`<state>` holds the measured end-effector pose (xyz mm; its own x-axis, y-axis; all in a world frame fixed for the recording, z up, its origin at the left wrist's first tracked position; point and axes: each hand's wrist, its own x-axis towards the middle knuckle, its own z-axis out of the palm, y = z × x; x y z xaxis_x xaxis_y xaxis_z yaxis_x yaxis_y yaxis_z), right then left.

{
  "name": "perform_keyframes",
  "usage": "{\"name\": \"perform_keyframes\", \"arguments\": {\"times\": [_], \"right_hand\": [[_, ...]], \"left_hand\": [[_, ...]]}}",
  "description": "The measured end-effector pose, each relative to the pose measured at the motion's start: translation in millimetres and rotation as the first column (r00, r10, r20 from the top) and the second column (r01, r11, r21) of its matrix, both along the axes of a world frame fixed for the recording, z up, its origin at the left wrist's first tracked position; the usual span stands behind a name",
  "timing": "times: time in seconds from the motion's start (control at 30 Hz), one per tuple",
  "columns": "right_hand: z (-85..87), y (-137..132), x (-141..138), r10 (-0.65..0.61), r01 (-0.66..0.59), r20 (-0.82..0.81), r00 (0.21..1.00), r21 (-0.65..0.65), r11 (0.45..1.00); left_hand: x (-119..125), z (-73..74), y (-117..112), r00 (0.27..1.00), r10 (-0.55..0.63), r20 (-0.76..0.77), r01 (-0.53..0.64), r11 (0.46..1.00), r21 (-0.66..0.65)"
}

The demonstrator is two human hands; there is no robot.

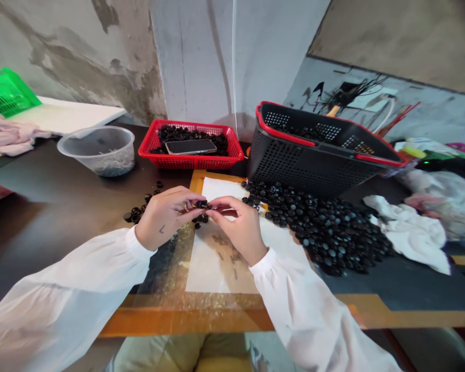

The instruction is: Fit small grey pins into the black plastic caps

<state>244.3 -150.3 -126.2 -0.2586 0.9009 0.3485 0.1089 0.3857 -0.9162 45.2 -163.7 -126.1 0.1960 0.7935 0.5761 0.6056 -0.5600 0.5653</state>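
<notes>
Between my two hands, above a white sheet (205,258) on the table, is a small black plastic part (202,204). My left hand (169,214) pinches it between thumb and fingertips. From the other side, the closed fingertips of my right hand (236,225) meet it; whether they hold a separate piece is too small to tell. Several loose black parts (134,214) lie beside and below my left hand. To the right of my right hand spreads a big heap of round black caps (325,227).
Behind stand a clear tub (96,150) of thin metal pieces, a red basket (191,163) of black parts with a phone (191,147) on top, and a tall black basket (294,160). A crumpled white cloth (411,232) lies right. A green basket (11,93) is far left.
</notes>
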Motion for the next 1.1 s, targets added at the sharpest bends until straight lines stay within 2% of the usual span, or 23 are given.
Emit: {"name": "perform_keyframes", "arguments": {"times": [0.13, 0.53, 0.67, 0.77, 0.87, 1.1], "right_hand": [[-2.6, 1, -1, 0.012, -0.013, -0.024, 1.0, -0.042, 0.999], [-2.3, 0, -1, 0.023, -0.027, -0.074, 0.997, -0.055, 0.998], [-2.6, 2, 0, 0.033, -0.045, -0.128, 0.991, -0.091, 0.995], [-2.5, 3, 1, 0.065, -0.088, -0.179, 0.982, -0.124, 0.988], [-2.0, 3, 0, 0.097, -0.126, -0.21, 0.973, -0.129, 0.984], [0.8, 1, 1, 0.126, -0.163, -0.229, 0.965, -0.149, 0.975]], "left_hand": [[1, 1.7, -2, 1.0, -0.009, -0.013, 0.01, 0.998, 0.062], [3, -0.9, -7, 0.997, -0.031, -0.064, 0.043, 0.98, 0.194], [3, -1.7, -8, 0.998, -0.058, 0.029, 0.053, 0.987, 0.152], [4, -7.2, -7, 0.967, -0.126, 0.223, 0.131, 0.991, -0.009], [6, -10.7, -7, 0.929, -0.104, 0.356, 0.156, 0.98, -0.122], [8, -8.9, -8, 0.921, -0.079, 0.382, 0.138, 0.982, -0.128]]}}
